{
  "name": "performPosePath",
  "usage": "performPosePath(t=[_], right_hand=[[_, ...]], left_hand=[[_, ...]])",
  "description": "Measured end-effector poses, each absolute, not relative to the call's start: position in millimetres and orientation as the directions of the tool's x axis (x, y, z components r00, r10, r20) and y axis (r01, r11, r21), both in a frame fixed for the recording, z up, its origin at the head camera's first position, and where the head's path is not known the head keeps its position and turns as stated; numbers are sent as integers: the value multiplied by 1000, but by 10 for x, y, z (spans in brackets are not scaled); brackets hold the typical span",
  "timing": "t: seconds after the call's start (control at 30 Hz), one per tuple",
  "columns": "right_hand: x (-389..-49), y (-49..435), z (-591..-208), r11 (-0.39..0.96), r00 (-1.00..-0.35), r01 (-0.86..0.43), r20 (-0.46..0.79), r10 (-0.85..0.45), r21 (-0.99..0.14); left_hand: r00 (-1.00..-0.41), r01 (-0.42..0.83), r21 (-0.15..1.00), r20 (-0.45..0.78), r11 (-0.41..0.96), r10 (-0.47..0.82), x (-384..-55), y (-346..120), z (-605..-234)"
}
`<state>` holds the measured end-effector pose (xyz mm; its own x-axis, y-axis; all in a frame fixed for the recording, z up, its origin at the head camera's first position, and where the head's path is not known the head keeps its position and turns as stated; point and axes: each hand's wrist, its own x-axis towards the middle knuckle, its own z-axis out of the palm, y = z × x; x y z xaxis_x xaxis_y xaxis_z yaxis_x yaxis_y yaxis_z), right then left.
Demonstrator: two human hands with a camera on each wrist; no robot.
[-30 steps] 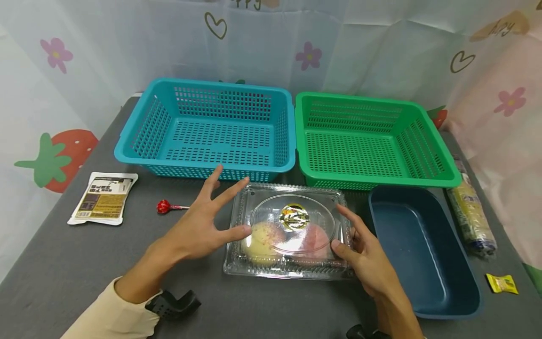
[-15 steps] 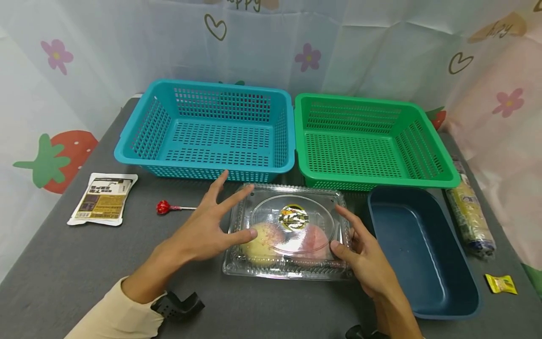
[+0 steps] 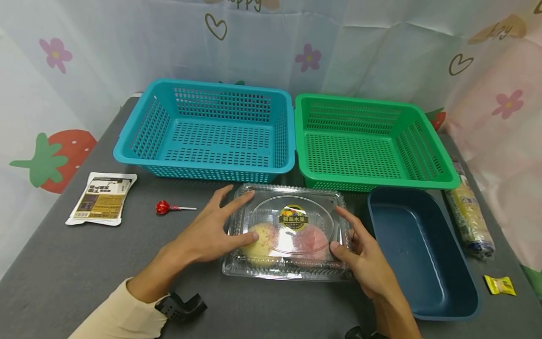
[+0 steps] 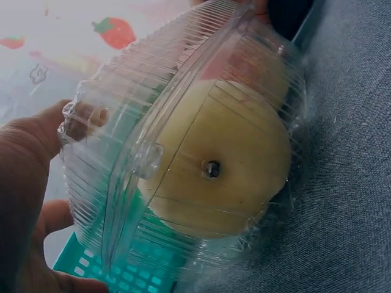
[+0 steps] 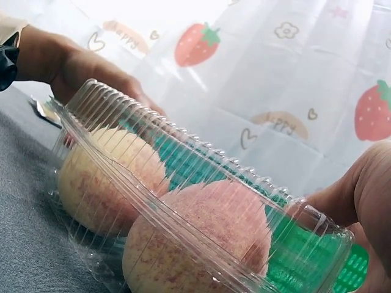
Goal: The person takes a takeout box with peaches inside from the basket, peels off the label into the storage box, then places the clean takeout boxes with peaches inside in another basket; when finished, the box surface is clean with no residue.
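Observation:
A clear plastic fruit box (image 3: pixel 288 235) with a gold-and-black label lies on the grey table, its lid down. Two peaches, a yellowish one (image 4: pixel 226 165) and a pinker one (image 5: pixel 214 220), show through its walls. My left hand (image 3: pixel 205 240) is at the box's left side, fingers spread and thumb over the lid; in the left wrist view the thumb and fingers lie along the lid's edge. With thumb on the lid and fingers at the side, my right hand (image 3: pixel 372 261) holds the box's right edge. Some right fingertips are hidden.
Behind the box stand a blue basket (image 3: pixel 220 165) and a green basket (image 3: pixel 381 181). A dark blue tub (image 3: pixel 423 254) sits close on the right, beside a long wrapped pack (image 3: pixel 470 214) and a yellow candy (image 3: pixel 499 285). Leftward lie a lollipop (image 3: pixel 163 207) and a white pouch (image 3: pixel 101 197).
My left hand has moved slightly right and nearer the box, uncovering the lollipop's stick. The right hand and the box keep nearly the same place.

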<state>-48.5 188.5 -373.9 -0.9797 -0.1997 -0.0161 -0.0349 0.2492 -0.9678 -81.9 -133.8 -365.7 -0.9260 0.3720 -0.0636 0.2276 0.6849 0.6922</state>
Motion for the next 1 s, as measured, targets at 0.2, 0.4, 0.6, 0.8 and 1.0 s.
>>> performPosePath(t=[0.2,0.4,0.6,0.8,1.0], right_hand=[[-476,1871,-3680,279,-982,6,-59,-182,-960],[-490,1860,-3592,395,-981,23,-98,-170,-919],[-500,1863,-3500,551,-973,6,-133,-191,-834],[-540,1881,-3324,702,-987,-31,-87,-132,-711],[-636,1843,-3097,731,-990,-133,48,-136,-670]], left_hand=[[-913,242,722,-57,648,404,-822,-1349,-3676],[-891,207,798,-85,566,446,-844,-1368,-3696],[-868,99,875,-157,474,471,-880,-1391,-3700],[-877,-16,915,-207,404,433,-892,-1376,-3689],[-888,-31,938,-184,345,422,-873,-1360,-3700]])
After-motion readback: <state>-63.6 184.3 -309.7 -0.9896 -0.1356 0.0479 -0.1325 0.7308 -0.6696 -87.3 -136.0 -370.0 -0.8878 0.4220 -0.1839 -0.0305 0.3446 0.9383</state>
